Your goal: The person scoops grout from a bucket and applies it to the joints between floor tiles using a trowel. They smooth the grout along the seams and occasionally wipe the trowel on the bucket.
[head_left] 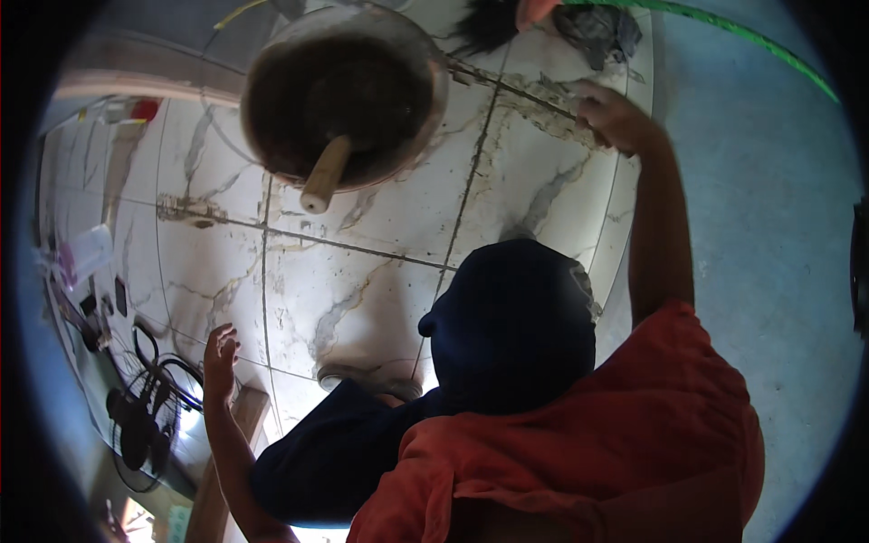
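My right hand [612,118] is raised over cracked, marble-patterned tile [534,145] at upper right, fingers loosely bent and apart, holding nothing visible. Nearest it are a crumpled grey rag [597,36] and dark bristles [484,25] beside a pinkish object at the top. My left hand [222,357] hangs at lower left with curled, separated fingers and nothing in them, near a wooden board [237,434]. A round bucket [433,100] holds a dark substance and a tool with a wooden handle [326,176]. My dark-clad knees and red shirt fill the lower middle.
A black fan [136,425] stands at lower left. Along the left lie a clear plastic container [83,258], a small dark flat object [120,295] and a red-tipped item [143,111]. A green hose [724,32] crosses above the blue-grey surface [751,181] at right.
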Available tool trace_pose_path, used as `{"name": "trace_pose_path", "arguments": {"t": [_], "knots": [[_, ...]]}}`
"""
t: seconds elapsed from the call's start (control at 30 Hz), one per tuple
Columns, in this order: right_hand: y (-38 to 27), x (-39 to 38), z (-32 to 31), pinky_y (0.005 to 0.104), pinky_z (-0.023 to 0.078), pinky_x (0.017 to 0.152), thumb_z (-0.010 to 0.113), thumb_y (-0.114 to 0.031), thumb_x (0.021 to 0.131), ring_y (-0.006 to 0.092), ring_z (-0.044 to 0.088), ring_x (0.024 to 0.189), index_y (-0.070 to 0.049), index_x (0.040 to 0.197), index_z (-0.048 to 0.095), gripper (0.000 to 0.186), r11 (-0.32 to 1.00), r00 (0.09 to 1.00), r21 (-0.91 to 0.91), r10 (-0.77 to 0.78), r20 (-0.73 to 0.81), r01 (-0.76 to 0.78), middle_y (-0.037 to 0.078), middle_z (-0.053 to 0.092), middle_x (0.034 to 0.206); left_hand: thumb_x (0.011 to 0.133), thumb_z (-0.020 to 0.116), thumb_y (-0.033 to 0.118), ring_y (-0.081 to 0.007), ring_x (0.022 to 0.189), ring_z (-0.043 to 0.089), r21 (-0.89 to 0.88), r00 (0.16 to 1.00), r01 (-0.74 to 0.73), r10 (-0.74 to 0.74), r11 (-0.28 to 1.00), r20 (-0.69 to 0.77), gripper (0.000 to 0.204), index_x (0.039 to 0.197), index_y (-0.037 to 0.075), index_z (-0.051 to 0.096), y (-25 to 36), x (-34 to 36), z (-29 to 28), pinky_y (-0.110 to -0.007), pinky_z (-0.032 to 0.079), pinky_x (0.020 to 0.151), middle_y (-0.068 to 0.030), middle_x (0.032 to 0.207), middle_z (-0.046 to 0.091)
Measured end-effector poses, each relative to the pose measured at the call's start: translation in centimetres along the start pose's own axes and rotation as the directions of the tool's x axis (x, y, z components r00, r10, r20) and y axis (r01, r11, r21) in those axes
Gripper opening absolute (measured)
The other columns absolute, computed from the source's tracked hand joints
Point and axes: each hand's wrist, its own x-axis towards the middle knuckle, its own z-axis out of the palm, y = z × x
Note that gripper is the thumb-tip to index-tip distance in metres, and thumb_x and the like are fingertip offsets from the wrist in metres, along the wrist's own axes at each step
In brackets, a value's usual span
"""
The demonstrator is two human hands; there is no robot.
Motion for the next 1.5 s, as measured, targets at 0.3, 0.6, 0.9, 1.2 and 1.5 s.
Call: {"name": "trace_pose_path", "arguments": {"t": [0.3, 0.6, 0.9, 1.2, 1.5], "knots": [[13.5, 7.3, 10.0, 0.0512, 0.05, 0.097, 0.042, -0.026, 0.101, 0.0403, 0.062, 0.116, -0.019, 0.15, 0.039, 0.05, 0.862, 0.848, -0.364, 0.13, -0.515, -0.354, 0.022, 0.061, 0.122, 0.097, 0.056, 0.023, -0.0177, 0.099, 0.055, 0.108, 0.999, -0.044, 0.045, 0.993, -0.012, 0.038, 0.133, 0.009, 0.055, 4.1, 2.2, 0.1, -0.034, 0.046, 0.089, -0.0101, 0.126, 0.06], [13.2, 5.9, 11.5, 0.0503, 0.051, 0.096, 0.04, -0.021, 0.099, 0.0392, 0.064, 0.112, -0.016, 0.149, 0.041, 0.05, 0.823, 0.872, -0.402, 0.211, -0.442, -0.402, 0.023, 0.062, 0.12, 0.098, 0.056, 0.027, -0.0195, 0.1, 0.057, 0.139, 0.999, -0.026, 0.023, 0.99, 0.025, 0.038, 0.132, 0.009, 0.055, 4.0, 3.4, 0.6, -0.034, 0.047, 0.086, -0.0092, 0.124, 0.059], [11.4, 8.8, 6.7, 0.0509, 0.049, 0.099, 0.041, -0.017, 0.096, 0.0396, 0.064, 0.113, -0.014, 0.146, 0.046, 0.05, 0.833, 0.872, -0.416, 0.15, -0.467, -0.366, 0.025, 0.066, 0.118, 0.099, 0.056, 0.031, -0.0187, 0.1, 0.058, 0.211, 0.992, -0.11, 0.094, 0.971, 0.084, 0.038, 0.133, 0.011, 0.055, 2.9, 5.4, -0.1, -0.035, 0.047, 0.085, -0.007, 0.123, 0.059], [12.6, 5.3, 7.4, 0.0482, 0.051, 0.097, 0.042, -0.017, 0.096, 0.0372, 0.064, 0.115, -0.01, 0.137, 0.053, 0.043, 0.782, 0.936, -0.531, 0.185, -0.3, -0.325, 0.022, 0.067, 0.121, 0.097, 0.055, 0.024, -0.0169, 0.097, 0.056, 0.152, 0.999, -0.034, 0.03, 0.988, 0.031, 0.037, 0.131, 0.008, 0.056, 3.7, 4.7, 1.0, -0.032, 0.047, 0.085, -0.0084, 0.122, 0.06], [15.4, 8.0, 5.9, 0.0525, 0.05, 0.096, 0.04, -0.019, 0.097, 0.0423, 0.064, 0.11, -0.018, 0.144, 0.049, 0.047, 0.797, 0.852, -0.442, 0.165, -0.497, -0.412, 0.025, 0.067, 0.116, 0.098, 0.055, 0.028, -0.0212, 0.11, 0.056, 0.222, 0.991, -0.116, 0.098, 0.968, 0.092, 0.039, 0.132, 0.008, 0.055, 5.4, 7.7, 1.2, -0.035, 0.046, 0.093, -0.01, 0.129, 0.059]]}}
